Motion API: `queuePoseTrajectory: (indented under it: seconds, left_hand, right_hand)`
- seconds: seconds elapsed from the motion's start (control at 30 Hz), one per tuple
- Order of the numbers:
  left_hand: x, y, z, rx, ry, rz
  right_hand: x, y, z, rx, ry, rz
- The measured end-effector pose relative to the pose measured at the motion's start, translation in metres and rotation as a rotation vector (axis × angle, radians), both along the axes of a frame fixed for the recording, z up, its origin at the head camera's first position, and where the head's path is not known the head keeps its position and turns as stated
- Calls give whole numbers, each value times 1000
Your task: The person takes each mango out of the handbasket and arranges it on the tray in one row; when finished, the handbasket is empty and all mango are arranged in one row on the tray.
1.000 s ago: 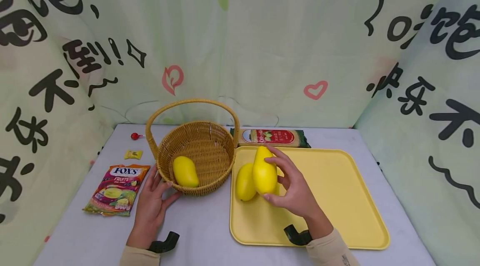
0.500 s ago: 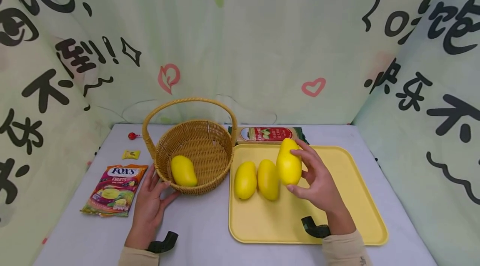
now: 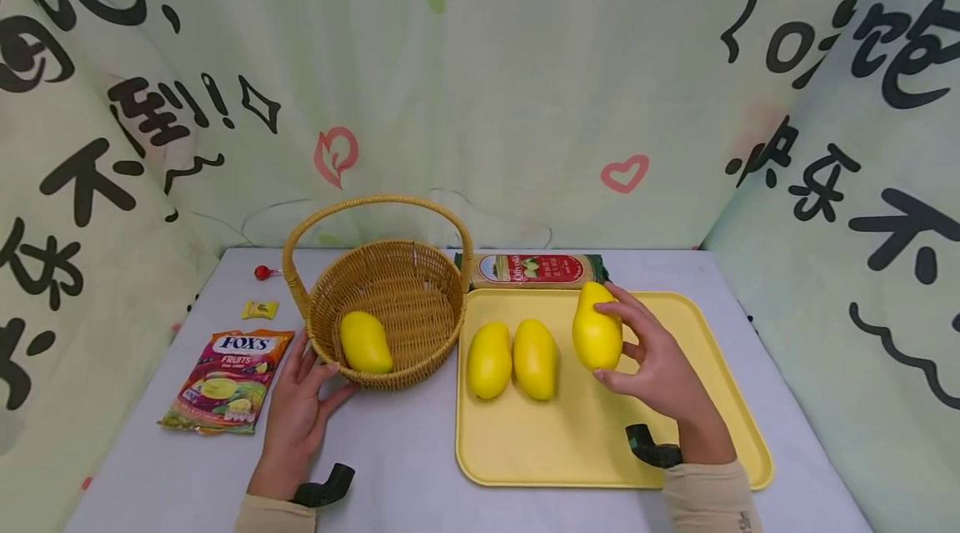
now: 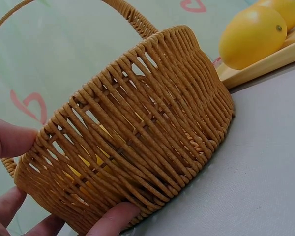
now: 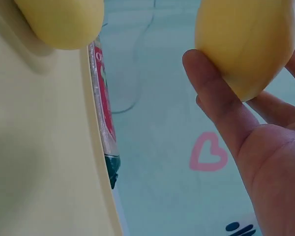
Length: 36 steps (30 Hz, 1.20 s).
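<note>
My right hand (image 3: 660, 366) holds a yellow mango (image 3: 597, 326) upright above the tray, pinched between thumb and fingers; the right wrist view shows this mango (image 5: 246, 44) between the fingers. Two more mangoes, one at left (image 3: 490, 360) and one beside it (image 3: 536, 359), lie side by side on the yellow tray (image 3: 570, 458). A fourth mango (image 3: 366, 342) rests inside the wicker basket (image 3: 420, 308). At the basket's near left side, my left hand (image 3: 292, 416) grips its rim and wall. In the left wrist view its fingers spread around the woven wall (image 4: 137, 123).
Left of the basket lie a FOX'S candy bag (image 3: 227, 381), a small yellow wrapped candy (image 3: 259, 310) and a red lollipop (image 3: 263, 273). A long red-labelled package (image 3: 532, 269) lies behind the tray. Printed curtains (image 3: 480, 99) enclose the table's back and sides.
My right hand has carried its mango rightward, away from the two mangoes on the tray, uncovering the second one. The left hand stays at the basket. The view has shifted slightly.
</note>
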<state>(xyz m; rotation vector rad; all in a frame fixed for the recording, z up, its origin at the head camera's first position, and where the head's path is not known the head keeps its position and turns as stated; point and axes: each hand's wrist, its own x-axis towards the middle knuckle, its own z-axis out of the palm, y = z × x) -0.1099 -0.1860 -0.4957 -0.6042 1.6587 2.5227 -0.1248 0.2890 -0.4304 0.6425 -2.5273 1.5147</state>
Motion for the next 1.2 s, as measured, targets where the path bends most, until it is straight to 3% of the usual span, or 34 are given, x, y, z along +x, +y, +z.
queuePoseTrajectory:
  seconds: [0.17, 0.9, 1.2]
  left_hand:
    - [1, 0, -1, 8, 1, -2]
    - [2, 0, 0, -4, -3, -10]
    - [0, 0, 1, 1, -6, -14]
  right_hand:
    - [-3, 1, -6, 137, -59, -59]
    - [-15, -5, -34, 376, -153, -87]
    - [-13, -7, -35, 461, -161, -83]
